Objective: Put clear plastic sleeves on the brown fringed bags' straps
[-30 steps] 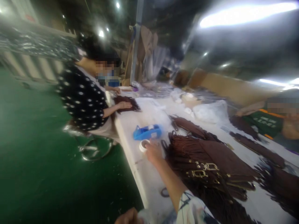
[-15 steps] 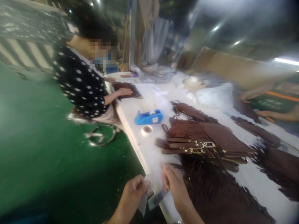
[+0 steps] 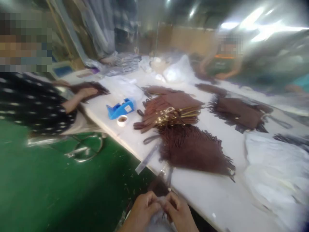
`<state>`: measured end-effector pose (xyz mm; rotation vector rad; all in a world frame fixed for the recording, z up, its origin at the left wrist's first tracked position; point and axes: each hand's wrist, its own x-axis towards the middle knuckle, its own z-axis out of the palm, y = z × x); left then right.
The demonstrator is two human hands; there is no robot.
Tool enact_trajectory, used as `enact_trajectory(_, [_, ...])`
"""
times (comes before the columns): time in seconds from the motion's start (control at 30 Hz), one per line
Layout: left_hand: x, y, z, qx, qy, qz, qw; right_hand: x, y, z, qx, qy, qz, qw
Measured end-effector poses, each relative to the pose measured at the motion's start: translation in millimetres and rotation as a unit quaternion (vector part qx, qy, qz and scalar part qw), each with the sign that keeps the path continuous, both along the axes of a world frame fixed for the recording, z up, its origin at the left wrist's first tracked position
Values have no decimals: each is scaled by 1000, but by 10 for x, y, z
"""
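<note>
My left hand (image 3: 145, 207) and my right hand (image 3: 177, 209) meet low in the middle, fingers pinched together. Between them is a whitish, translucent piece of thin material (image 3: 160, 219), blurred; I cannot make out whether it is plastic or paper. Just beyond my fingers, a dark brown strap (image 3: 158, 185) with a metal clasp (image 3: 164, 169) lies over the table's edge. Farther in rests a dark brown fringed bag (image 3: 195, 151). A clear flat strip (image 3: 146, 159) juts past the table edge to its left.
Brown fringed bags with gold hardware (image 3: 169, 112) are stacked on the white table (image 3: 193, 190). A blue tape dispenser (image 3: 120, 108) and a tape roll (image 3: 122, 120) stand left of them. White sheeting (image 3: 275, 174) lies right. A co-worker in a dotted top (image 3: 36, 103) sits left; another person (image 3: 224, 64) is opposite.
My view has swung right. My hands, apart before, have come together on the whitish material. The clear strip that was beside my right hand now lies on the table edge.
</note>
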<state>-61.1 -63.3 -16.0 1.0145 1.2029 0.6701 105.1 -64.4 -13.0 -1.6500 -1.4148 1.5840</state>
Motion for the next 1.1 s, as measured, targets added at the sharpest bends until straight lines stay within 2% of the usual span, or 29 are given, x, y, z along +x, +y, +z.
enact_trajectory(0.07, [80, -70, -86, -36, -41, 6, 999, 98, -124, -120, 4, 12, -16, 1000])
enact_trajectory(0.13, [118, -83, -126, -45, -41, 14, 998, 193, -153, -164, 7, 25, -41, 999])
enact_trajectory(0.27, [62, -12, -127, -2, 61, 20, 998, 346, -50, -91, 9, -9, -107, 994])
enact_trajectory(0.37, [-37, 56, -119, 45, 147, 15, 988, 357, 20, -41, 26, -48, -102, 993])
enact_trajectory(0.43, [-79, 102, -116, 58, 157, 8, 986, 322, 51, -43, 47, -89, -98, 990])
enact_trajectory(0.57, [-3, 213, -103, -3, 14, 29, 999, 244, 164, -66, 98, -172, -103, 975])
enact_trajectory(0.7, [213, 337, -68, -100, -149, 81, 980, 169, 323, -24, 67, -120, -60, 989])
enact_trajectory(0.77, [307, 395, -61, -111, -161, 89, 977, 137, 368, 3, 48, -87, -59, 993])
enact_trajectory(0.87, [400, 473, -69, -59, -69, 115, 989, 151, 389, 24, 52, -76, -39, 995])
enact_trajectory(0.93, [431, 510, -68, -1, 19, 118, 993, 219, 403, 32, 88, -126, -21, 988])
enact_trajectory(1.03, [402, 533, -34, 73, 114, 88, 987, 368, 476, 47, 202, -231, 9, 952])
enact_trajectory(1.1, [318, 532, 2, 104, 148, 54, 982, 447, 560, 55, 278, -263, 70, 921])
